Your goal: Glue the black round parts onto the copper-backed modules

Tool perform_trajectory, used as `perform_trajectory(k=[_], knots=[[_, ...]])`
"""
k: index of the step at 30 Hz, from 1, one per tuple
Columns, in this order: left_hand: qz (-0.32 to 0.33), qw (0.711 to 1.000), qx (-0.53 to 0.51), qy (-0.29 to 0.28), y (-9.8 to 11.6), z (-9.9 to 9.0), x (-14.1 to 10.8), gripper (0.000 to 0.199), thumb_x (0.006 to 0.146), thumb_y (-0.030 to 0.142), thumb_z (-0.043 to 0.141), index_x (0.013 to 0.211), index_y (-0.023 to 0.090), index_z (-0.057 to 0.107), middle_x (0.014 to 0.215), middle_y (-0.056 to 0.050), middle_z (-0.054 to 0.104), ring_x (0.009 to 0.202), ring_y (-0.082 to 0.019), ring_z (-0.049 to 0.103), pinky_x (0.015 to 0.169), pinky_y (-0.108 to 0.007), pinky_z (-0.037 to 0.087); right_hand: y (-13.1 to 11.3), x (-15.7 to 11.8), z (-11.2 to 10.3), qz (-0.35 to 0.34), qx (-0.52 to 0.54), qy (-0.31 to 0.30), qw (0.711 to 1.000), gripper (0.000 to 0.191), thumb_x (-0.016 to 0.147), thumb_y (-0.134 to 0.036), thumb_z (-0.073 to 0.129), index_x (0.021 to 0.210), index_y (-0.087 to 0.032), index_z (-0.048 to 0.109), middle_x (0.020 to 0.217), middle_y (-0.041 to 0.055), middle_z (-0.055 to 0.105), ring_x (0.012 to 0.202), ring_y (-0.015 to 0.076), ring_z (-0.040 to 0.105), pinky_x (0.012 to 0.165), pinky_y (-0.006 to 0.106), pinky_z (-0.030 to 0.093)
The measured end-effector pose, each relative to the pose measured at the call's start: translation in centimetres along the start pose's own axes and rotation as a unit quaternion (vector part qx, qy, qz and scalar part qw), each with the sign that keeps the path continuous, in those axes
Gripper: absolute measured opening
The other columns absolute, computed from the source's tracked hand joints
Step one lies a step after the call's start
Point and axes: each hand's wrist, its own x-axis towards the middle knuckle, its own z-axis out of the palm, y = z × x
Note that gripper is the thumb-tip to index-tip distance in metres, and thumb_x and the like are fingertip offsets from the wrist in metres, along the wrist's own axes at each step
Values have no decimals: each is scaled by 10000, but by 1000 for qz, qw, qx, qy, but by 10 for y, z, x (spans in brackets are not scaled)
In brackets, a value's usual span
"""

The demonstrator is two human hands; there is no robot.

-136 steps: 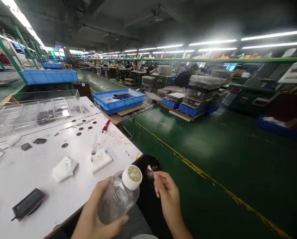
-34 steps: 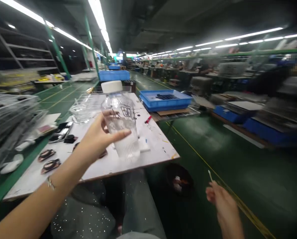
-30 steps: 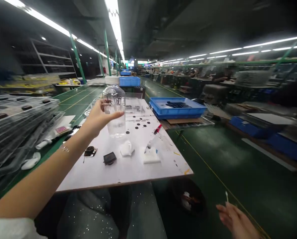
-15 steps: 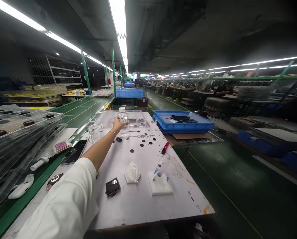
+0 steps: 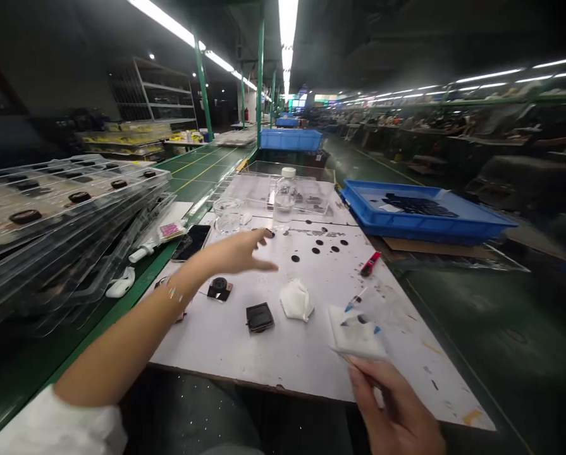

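The left hand point(image 5: 245, 254) is empty, fingers spread. The right hand point(image 5: 394, 404), nearer the pad point(image 5: 358, 343) just ahead, is pinched, seemingly on a swab point(image 5: 342, 354).

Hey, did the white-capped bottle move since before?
Yes. Against the white table, the bottle has moved away from the person: from above the near edge to the far part, by the clear box.

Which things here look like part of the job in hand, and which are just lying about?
Probably part of the job:
White pad, by the right hand
White cloth and black rectangular part, between the hands
Capped bottle, beyond the open left hand

Probably just lying about:
Phone
Red-handled tool
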Motion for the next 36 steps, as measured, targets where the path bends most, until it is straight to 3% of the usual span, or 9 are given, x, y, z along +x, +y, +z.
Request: perform_trajectory(k=[3, 5, 8, 10, 13, 21, 28, 36], knots=[[-29, 999, -5, -20, -12, 39, -68, 769, 684, 416, 794, 1365, 224, 491, 1273, -117, 619, 1080, -310, 625, 884, -430, 534, -14, 19, 41, -94, 13, -52, 994, 99, 903, -217, 603, 932, -281, 674, 679, -15, 568, 580, 143, 527, 555, 252, 466], [-39, 998, -7, 41, -21, 70, -96, 782, 687, 358, 796, 1380, 213, 465, 1293, -137, 591, 1221, -350, 533, 998, -495, 465, -11, 24, 60, -124, 1, -72, 990, 119, 919, -169, 582, 967, -248, 656, 667, -21, 513, 564, 129, 483, 556, 246, 448], [-74, 991, -22, 105, -29, 106, -113, 764, 679, 299, 807, 1350, 172, 463, 1289, -156, 561, 1230, -355, 490, 1012, -519, 443, -4, 27, 76, -168, -16, -92, 981, 151, 937, -121, 551, 1024, -213, 633, 758, 4, 535, 607, 123, 492, 588, 244, 454], [-82, 988, -39, 123, -30, 117, -113, 642, 722, 278, 779, 1290, 181, 496, 1206, -129, 591, 1136, -323, 523, 956, -495, 475, -2, 28, 83, -195, -26, -112, 974, 179, 942, -94, 539, 1063, -196, 623, 826, 26, 556, 666, 127, 523, 613, 240, 469], [-81, 986, -56, 137, -28, 121, -111, 447, 776, 195, 724, 1184, 205, 542, 1081, -81, 627, 1025, -274, 543, 878, -436, 497, -3, 30, 87, -219, -44, -142, 964, 196, 937, -62, 543, 1086, -162, 622, 881, 49, 567, 738, 128, 554, 631, 224, 479], [-47, 982, -101, 153, -28, 120, -120, 389, 799, 115, 691, 1122, 252, 523, 990, -16, 621, 916, -199, 559, 783, -326, 479, -5, 25, 94, -271, -99, -147, 946, 159, 889, -31, 615, 1026, -109, 634, 788, 32, 540, 668, 107, 541, 595, 223, 455], [-36, 985, -89, 140, -27, 116, -119, 353, 817, 139, 701, 1110, 249, 537, 884, 8, 582, 855, -182, 542, 756, -321, 447, -5, 24, 95, -277, -134, -142, 941, 149, 880, -64, 643, 999, -153, 639, 764, 10, 564, 619, 97, 523, 565, 222, 448], [-21, 988, -75, 134, -26, 115, -118, 322, 841, 130, 669, 1117, 238, 545, 914, -11, 596, 877, -192, 537, 774, -344, 442, -5, 24, 94, -247, -126, -172, 945, 122, 883, -75, 636, 976, -153, 646, 777, 8, 558, 632, 88, 519, 572, 210, 441]])
